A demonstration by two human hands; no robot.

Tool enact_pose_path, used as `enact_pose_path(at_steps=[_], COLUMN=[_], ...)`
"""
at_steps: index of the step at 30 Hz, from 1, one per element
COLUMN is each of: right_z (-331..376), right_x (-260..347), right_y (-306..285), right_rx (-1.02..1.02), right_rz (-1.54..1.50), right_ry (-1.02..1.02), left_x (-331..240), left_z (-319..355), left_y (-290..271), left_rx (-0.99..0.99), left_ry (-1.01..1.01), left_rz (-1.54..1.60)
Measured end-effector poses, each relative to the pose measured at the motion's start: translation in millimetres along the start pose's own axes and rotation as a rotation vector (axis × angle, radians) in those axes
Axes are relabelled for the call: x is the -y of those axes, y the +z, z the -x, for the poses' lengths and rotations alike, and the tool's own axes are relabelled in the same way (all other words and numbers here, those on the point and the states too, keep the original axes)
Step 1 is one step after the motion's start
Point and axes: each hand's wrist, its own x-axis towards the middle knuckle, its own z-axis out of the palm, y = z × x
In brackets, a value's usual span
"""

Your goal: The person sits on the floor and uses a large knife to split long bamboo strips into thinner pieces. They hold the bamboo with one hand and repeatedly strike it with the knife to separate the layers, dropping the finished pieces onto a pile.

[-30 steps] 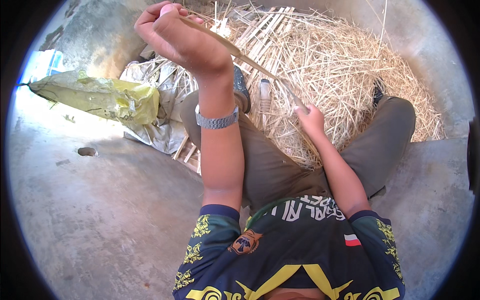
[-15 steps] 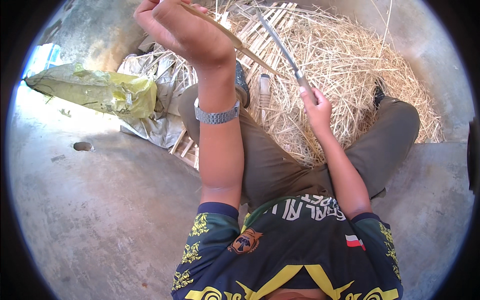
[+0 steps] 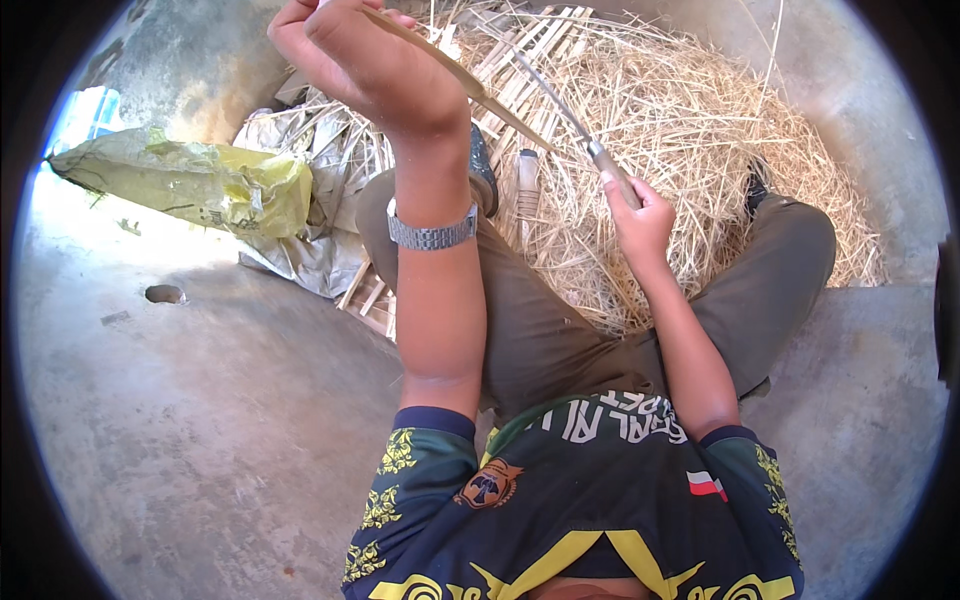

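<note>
My left hand (image 3: 375,75), raised at the top left with a metal watch (image 3: 433,236) on its wrist, is closed round a long bamboo strip (image 3: 475,86). The strip slants down to the right over the straw-like pile, and its upper end is partly hidden by the hand. My right hand (image 3: 645,222) grips a knife (image 3: 612,168) by its wooden handle. Its narrow blade points up and to the left, just right of the strip's lower end; whether they touch I cannot tell. Between my legs lies a pale handle-like object (image 3: 528,180) with banding round its lower part.
A large heap of thin bamboo shavings (image 3: 690,130) spreads between and beyond my legs. Flat split slats (image 3: 545,45) lie at its far side. On the left are a yellow sack (image 3: 200,180), a grey sheet (image 3: 310,260) and a hole (image 3: 165,294) in the concrete floor.
The knife has turned, so its blade looks thinner and its tip sits lower. My right hand has shifted slightly right and down. My left hand and the bamboo strip look nearly still.
</note>
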Motion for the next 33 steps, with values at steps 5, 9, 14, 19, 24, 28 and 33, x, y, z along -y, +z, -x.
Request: enact_pose_path(at_steps=[5, 9, 14, 19, 24, 28, 33], right_z=[5, -4, -7, -13, -6, 2, -8], right_x=[2, -56, -64, -22, 3, 32, 7], right_y=[2, 9, 10, -2, -19, -22, -12], right_rx=[0.008, 0.192, 0.236, 0.106, 0.015, 0.018, 0.176], right_rz=[-0.159, 0.131, 0.287, 0.191, -0.051, -0.16, -0.054], right_ry=[-0.059, 0.281, 0.249, 0.165, 0.035, -0.124, -0.009], left_x=[0, 8, -3, 4, 6, -1, -8], left_z=[-2, -3, -2, 0, -1, -4, 2], left_y=[16, 15, 9, 15, 9, 14, 15], left_rx=[-0.062, -0.036, -0.026, -0.06, -0.065, -0.035, -0.012], left_ry=[0.103, 0.137, -0.047, 0.113, 0.164, 0.062, 0.07], left_rz=[-0.033, -0.032, -0.001, -0.046, -0.149, -0.059, -0.042])
